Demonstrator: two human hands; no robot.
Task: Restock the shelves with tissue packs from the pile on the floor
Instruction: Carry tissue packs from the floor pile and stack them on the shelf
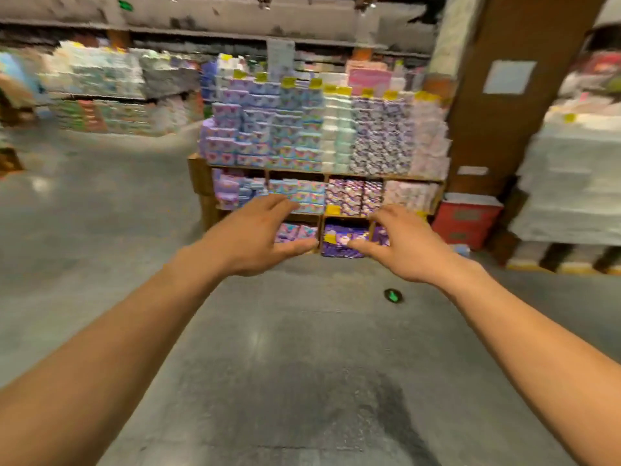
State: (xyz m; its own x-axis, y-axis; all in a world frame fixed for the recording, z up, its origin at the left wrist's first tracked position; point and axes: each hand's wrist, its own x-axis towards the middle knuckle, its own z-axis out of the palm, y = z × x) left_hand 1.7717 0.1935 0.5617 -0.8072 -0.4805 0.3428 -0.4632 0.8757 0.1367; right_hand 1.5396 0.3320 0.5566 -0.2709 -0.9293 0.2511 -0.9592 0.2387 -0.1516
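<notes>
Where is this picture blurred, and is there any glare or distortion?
Head view: everything is soft; the tissue packs on the shelf and the far racks are smeared most. The left hand and right hand look sharper. Pale glare spots lie on the floor; the pillar leans from wide-angle distortion.

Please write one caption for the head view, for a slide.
Open left hand and right hand reach toward the stocked tissue shelves.

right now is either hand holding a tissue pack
No, the left hand and right hand are both spread open and empty before the shelves.
</notes>
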